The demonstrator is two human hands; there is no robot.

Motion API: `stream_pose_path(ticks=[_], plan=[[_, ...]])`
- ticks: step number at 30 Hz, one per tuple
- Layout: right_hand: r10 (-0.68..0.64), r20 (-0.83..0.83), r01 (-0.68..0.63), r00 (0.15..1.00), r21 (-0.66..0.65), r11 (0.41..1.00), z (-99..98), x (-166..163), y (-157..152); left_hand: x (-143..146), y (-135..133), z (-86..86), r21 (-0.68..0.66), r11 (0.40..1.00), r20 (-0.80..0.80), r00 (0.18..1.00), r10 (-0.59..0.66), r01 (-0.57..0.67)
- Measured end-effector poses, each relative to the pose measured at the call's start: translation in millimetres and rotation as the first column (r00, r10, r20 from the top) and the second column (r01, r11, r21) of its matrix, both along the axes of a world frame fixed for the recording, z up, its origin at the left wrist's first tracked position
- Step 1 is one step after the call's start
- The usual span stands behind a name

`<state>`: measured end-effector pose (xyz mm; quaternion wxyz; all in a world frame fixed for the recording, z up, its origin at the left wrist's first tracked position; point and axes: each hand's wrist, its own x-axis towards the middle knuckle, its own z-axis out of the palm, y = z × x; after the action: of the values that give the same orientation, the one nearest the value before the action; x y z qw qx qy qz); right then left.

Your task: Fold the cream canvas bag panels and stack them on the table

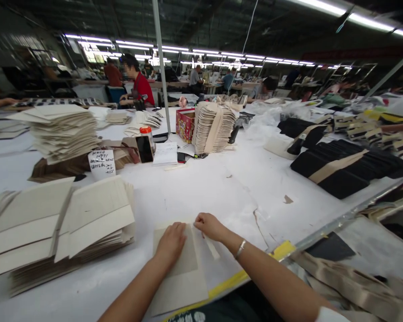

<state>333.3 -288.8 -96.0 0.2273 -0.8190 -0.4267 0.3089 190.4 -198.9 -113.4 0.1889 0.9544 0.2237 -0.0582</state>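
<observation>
A cream rectangular panel (179,293) lies on the white table near its front edge, with a greyer rectangular piece (184,261) on its upper part. My left hand (172,241) rests on the greyer piece, palm down, its fingers laid toward the top edge and gripping nothing. Just past the panel's upper right corner, my right hand (210,226) is closed in a pinch. From under it a narrow pale strip (212,248) trails down beside the panel's right edge. The exact spot between thumb and finger is partly hidden.
Stacks of cream panels (99,208) stand at left, a taller pile (62,132) behind them. Farther back are a phone (144,149), a red box (185,124) and a tied bundle (215,127). Black tied bundles (342,165) lie right. Co-workers sit beyond.
</observation>
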Motion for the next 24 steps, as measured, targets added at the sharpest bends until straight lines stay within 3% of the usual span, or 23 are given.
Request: stream_pose_path(ticks=[2,4,9,15,19,24], plan=[[0.056,0.118,-0.049,0.991,-0.063,0.997,-15.0,4.6,24.1,13.4,10.2,1.9,-0.041,0.997,0.015,0.998,0.059,-0.058],[0.092,0.121,-0.08,0.988,-0.106,0.991,-20.9,8.1,34.0,26.2,18.9,2.4,-0.074,0.993,-0.016,0.996,0.093,-0.094],[0.128,0.02,-0.121,0.992,-0.223,0.967,-14.7,15.4,37.5,48.3,35.6,0.3,-0.138,0.987,-0.097,0.993,0.074,-0.087],[0.102,0.055,-0.081,0.993,-0.295,0.952,-14.2,11.9,47.2,61.5,42.6,-0.2,-0.181,0.98,-0.172,0.984,0.049,-0.081],[0.101,0.096,-0.067,0.99,-0.306,0.95,-16.1,8.5,48.7,52.9,37.5,3.6,-0.18,0.981,-0.093,0.994,0.051,-0.067],[0.129,0.134,-0.092,0.983,-0.252,0.963,-16.7,5.6,39.6,12.8,22.0,3.5,-0.161,0.986,0.059,0.997,0.046,-0.036]])
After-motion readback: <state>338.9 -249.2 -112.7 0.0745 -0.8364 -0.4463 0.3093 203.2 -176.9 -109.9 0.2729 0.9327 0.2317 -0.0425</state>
